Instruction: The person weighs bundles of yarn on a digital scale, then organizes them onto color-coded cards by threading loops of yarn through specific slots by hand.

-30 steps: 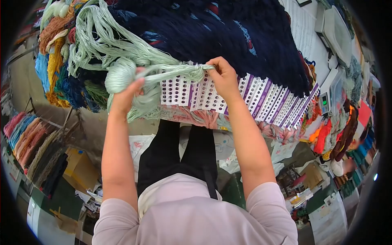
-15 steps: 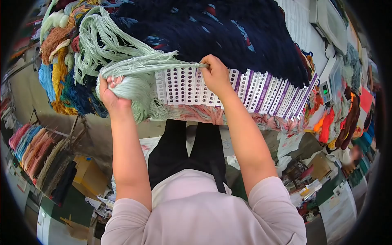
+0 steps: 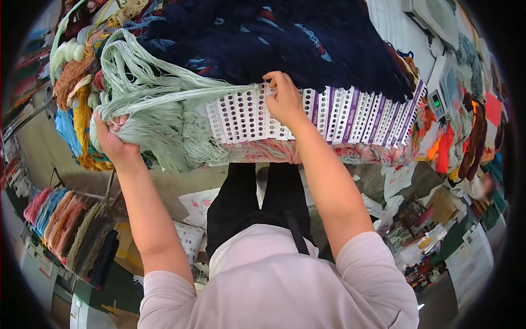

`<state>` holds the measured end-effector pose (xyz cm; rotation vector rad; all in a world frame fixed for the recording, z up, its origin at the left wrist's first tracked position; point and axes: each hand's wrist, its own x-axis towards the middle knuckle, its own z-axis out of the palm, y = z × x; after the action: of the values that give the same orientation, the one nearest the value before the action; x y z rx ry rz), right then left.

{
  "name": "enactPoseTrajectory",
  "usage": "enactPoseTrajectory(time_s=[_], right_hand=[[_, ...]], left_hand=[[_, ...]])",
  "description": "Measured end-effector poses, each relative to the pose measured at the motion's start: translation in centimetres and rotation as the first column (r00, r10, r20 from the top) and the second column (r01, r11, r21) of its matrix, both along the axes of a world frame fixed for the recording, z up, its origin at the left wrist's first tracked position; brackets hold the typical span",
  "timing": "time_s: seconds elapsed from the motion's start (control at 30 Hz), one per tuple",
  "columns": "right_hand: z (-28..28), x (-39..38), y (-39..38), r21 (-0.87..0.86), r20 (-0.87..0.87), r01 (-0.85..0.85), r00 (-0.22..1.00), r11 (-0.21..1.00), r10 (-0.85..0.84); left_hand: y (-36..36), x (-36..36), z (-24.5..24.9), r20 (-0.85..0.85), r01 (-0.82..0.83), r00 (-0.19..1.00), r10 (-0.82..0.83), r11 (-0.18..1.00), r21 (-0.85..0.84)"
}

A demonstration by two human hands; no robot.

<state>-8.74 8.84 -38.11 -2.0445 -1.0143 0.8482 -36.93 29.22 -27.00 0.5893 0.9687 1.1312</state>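
Note:
A loose skein of pale green yarn (image 3: 164,118) lies across the left part of the heap, one bundle stretched rightward to a narrow end. At the left, my left hand (image 3: 116,138) is closed round part of this skein, its fingers partly buried in the strands. My right hand (image 3: 285,101) is just beyond the bundle's narrow end, above the punched cards, with finger and thumb apart; whether a thin strand still touches the fingertips is hard to see. Beneath it spreads a row of white and purple punched cards (image 3: 341,118).
Dark navy yarn (image 3: 285,49) covers the back of the table. Multicoloured skeins (image 3: 82,98) hang at its left edge. A scale with a green display (image 3: 436,101) stands on the right. Lower left is a rack of coloured yarn (image 3: 68,225); pinkish yarn (image 3: 268,152) lines the front edge.
My left hand has moved left with the yarn and the skein has spread out below it. My right finger and thumb, earlier pinched on the bundle's knotted end, have parted. The view has shifted slightly.

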Motion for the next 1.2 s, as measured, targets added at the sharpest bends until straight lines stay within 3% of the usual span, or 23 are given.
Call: enactPoseTrajectory(time_s=[0.07, 0.1, 0.17, 0.2, 0.3, 0.37, 0.4, 0.47, 0.5, 0.53, 0.6, 0.7, 0.73, 0.8, 0.87, 0.9, 1.0, 1.03, 1.07, 1.1, 1.13, 1.17, 1.2], right_hand=[[-0.2, 0.2, 0.0, 0.013, 0.0, -0.006, 1.0, 1.0, 0.006], [-0.2, 0.2, -0.2, 0.017, -0.004, -0.017, 1.0, 1.0, 0.017], [0.1, 0.3, -0.2, 0.016, -0.046, -0.016, 0.999, 1.0, 0.017], [0.2, 0.4, -0.3, 0.012, -0.087, -0.017, 0.996, 1.0, 0.018], [0.1, 0.4, -0.5, 0.077, -0.231, 0.103, 0.969, 0.992, -0.083], [1.1, 0.2, -1.3, 0.133, -0.273, 0.19, 0.95, 0.973, -0.148], [2.7, -0.3, -1.6, 0.138, -0.278, 0.222, 0.944, 0.965, -0.177], [7.1, -1.7, -2.0, 0.142, -0.319, 0.294, 0.918, 0.945, -0.238], [10.1, -2.6, -1.8, 0.198, -0.313, 0.31, 0.919, 0.93, -0.24], [13.0, -3.4, -1.6, 0.243, -0.324, 0.295, 0.923, 0.924, -0.209], [18.2, -4.2, -0.8, 0.412, -0.185, 0.195, 0.974, 0.89, -0.127], [22.9, -4.1, -0.2, 0.447, 0.153, -0.076, 0.988, 0.891, 0.007], [23.3, -4.2, -0.2, 0.403, 0.095, -0.078, 0.995, 0.912, 0.044], [24.1, -4.0, -0.5, 0.368, 0.155, -0.123, 0.985, 0.922, 0.069], [24.7, -4.3, -1.0, 0.29, 0.19, -0.113, 0.98, 0.95, 0.058], [24.8, -4.5, -1.4, 0.29, 0.194, -0.116, 0.979, 0.95, 0.061], [24.0, -5.3, -2.5, 0.201, 0.024, -0.003, 1.0, 0.98, -0.002], [23.8, -5.8, -2.6, 0.197, 0.024, -0.002, 1.0, 0.98, -0.003], [23.8, -6.3, -2.5, 0.166, -0.106, 0.003, 0.994, 0.986, 0.015], [23.7, -6.6, -2.4, 0.136, -0.234, 0.002, 0.972, 0.991, 0.031], [23.4, -6.7, -2.3, 0.137, -0.24, 0.006, 0.97, 0.991, 0.027], [23.0, -6.8, -2.3, 0.139, -0.239, 0.005, 0.971, 0.99, 0.029], [22.8, -6.8, -2.3, 0.063, -0.443, 0.041, 0.897, 0.997, -0.008]], left_hand=[[1.5, 1.8, 0.6, -0.23, -0.141, 0.964, 0.136, 0.99, -0.005], [2.8, 2.0, -0.3, -0.215, -0.11, 0.97, 0.117, 0.993, 0.046], [6.3, 0.8, -2.2, 0.089, 0.308, 0.94, -0.33, 0.931, 0.197], [5.4, 5.6, 0.7, -0.282, -0.019, 0.959, 0.041, 0.996, 0.081], [7.2, 6.0, 2.2, -0.385, 0.016, 0.92, 0.068, 0.978, 0.21], [7.0, 3.5, 2.6, -0.363, 0.003, 0.932, 0.014, 0.999, 0.047], [5.6, 3.4, 3.2, -0.353, 0.004, 0.935, 0.02, 0.998, 0.066], [0.9, 2.8, 5.1, -0.075, 0.405, 0.912, -0.403, 0.914, 0.023], [-2.5, 4.5, 7.1, 0.252, 0.49, 0.851, -0.461, 0.869, -0.064], [-4.7, 6.3, 8.6, 0.497, 0.633, 0.673, -0.548, 0.774, -0.003], [-7.9, 8.5, 9.9, 0.707, 0.722, 0.465, -0.533, 0.69, 0.045], [-10.2, 9.2, 11.0, 0.704, 0.787, 0.432, -0.563, 0.616, 0.01], [-10.7, 9.3, 11.3, 0.704, 0.794, 0.43, -0.565, 0.608, 0.003], [-11.3, 9.3, 11.1, 0.724, 0.81, 0.362, -0.587, 0.583, 0.068], [-11.8, 9.5, 11.1, 0.549, 0.77, 0.479, -0.685, 0.628, 0.111], [-12.7, 10.1, 11.7, 0.536, 0.681, 0.575, -0.619, 0.725, 0.106], [-13.1, 9.6, 10.9, 0.518, 0.606, 0.614, -0.596, 0.776, 0.174], [-13.1, 8.9, 9.8, 0.57, 0.628, 0.508, -0.646, 0.73, 0.269], [-12.8, 9.0, 9.6, 0.573, 0.627, 0.507, -0.645, 0.731, 0.268], [-12.5, 9.2, 9.6, 0.452, 0.646, 0.463, -0.762, 0.64, 0.416], [-12.4, 9.3, 9.6, 0.309, 0.657, 0.421, -0.853, 0.522, 0.545], [-12.5, 9.4, 9.8, 0.269, 0.642, 0.44, -0.857, 0.51, 0.573], [-12.3, 9.3, 9.6, 0.267, 0.642, 0.441, -0.857, 0.509, 0.574]])
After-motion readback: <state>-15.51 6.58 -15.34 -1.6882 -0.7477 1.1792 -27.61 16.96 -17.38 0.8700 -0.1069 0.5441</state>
